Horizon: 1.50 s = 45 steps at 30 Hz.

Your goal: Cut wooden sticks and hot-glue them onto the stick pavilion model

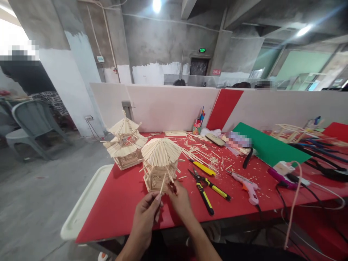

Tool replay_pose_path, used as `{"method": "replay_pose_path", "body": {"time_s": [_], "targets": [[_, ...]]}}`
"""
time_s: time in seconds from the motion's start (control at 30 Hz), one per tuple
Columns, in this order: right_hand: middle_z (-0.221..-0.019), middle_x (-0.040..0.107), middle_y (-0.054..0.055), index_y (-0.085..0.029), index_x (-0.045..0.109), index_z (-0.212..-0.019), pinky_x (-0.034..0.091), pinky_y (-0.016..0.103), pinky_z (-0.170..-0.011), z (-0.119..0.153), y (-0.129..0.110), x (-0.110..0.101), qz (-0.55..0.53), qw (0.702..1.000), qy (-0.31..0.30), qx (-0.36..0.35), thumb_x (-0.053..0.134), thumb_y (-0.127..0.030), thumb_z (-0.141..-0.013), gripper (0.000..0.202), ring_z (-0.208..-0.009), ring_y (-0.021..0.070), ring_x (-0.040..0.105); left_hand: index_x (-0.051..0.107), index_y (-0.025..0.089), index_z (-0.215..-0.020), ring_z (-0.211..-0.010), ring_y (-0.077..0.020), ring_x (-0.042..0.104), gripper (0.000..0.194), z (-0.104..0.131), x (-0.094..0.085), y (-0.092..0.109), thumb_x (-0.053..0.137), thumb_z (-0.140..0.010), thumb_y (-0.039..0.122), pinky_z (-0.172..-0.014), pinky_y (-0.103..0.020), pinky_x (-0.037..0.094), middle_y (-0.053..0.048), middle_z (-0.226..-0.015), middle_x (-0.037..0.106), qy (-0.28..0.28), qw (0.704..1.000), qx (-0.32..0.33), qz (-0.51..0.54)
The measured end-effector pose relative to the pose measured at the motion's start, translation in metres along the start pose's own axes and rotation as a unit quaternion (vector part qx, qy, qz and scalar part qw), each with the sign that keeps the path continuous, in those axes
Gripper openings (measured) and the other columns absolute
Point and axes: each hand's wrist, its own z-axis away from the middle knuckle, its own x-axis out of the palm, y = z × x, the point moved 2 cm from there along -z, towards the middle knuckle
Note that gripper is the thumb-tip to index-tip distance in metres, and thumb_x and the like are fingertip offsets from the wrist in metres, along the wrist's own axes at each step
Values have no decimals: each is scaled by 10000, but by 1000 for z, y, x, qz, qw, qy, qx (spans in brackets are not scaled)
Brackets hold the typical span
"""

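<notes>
My left hand (146,208) pinches a thin wooden stick (163,183) that points up and away from me. Just to its right, my right hand (179,197) is closed, fingertips around what looks like a second short stick (171,178). Both hands are in front of a small pavilion model (161,154) made of wooden sticks, with a cone-shaped roof and latticed walls. Whether the right fingertips touch its wall, I cannot tell. Behind it to the left stands a taller stick pavilion (124,141) with a two-tiered roof.
On the red tabletop (116,203) lie pliers (202,185), a yellow utility knife (203,168) and a pink glue gun (248,186). Loose sticks (199,154) and scraps are scattered behind. A pen cup (197,127), green board (268,145) and cables sit farther off. A white partition (168,105) closes the back.
</notes>
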Motion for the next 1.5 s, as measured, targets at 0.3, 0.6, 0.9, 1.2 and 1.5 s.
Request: {"method": "replay_pose_path", "body": {"time_s": [0.3, 0.6, 0.9, 1.2, 1.5], "targets": [[-854, 669, 69, -173, 618, -946, 446, 260, -689, 3, -4, 9, 31, 999, -14, -27, 432, -352, -866, 271, -747, 164, 598, 605, 155, -817, -282, -13, 300, 357, -5, -5, 22, 730, -609, 415, -292, -137, 158, 68, -485, 534, 5, 999, -44, 23], [-829, 661, 56, -183, 624, -891, 427, 243, -664, 2, -5, 6, 38, 999, -13, -36, 427, -336, -868, 251, -719, 152, 584, 583, 154, -773, -318, -26, 370, 342, -11, -7, 26, 763, -575, 367, -287, -133, 210, 49, -533, 572, -20, 998, -51, 42], [-816, 662, 56, -183, 628, -877, 430, 244, -655, 3, -7, 6, 36, 999, -15, -36, 426, -344, -874, 259, -711, 156, 586, 586, 156, -775, -297, -8, 305, 345, -9, -8, 26, 751, -580, 388, -292, -133, 152, 50, -523, 570, -6, 998, -52, 27], [-918, 681, 67, -201, 652, -977, 458, 254, -708, 28, -20, -16, 20, 1000, 6, -9, 455, -419, -870, 312, -792, 178, 615, 620, 152, -736, -315, -8, 306, 349, 3, -13, 26, 759, -582, 432, -315, -139, 171, 42, -515, 560, -15, 999, -41, -7], [-601, 533, -26, -178, 626, -807, 365, 194, -470, 54, -60, -28, -150, 987, -42, 38, 488, -534, -844, 384, -507, 89, 460, 732, 138, -695, -378, -61, 372, 321, 15, -11, 29, 699, -664, 456, -380, -189, 282, 13, -496, 536, -163, 968, 49, -185]]}}
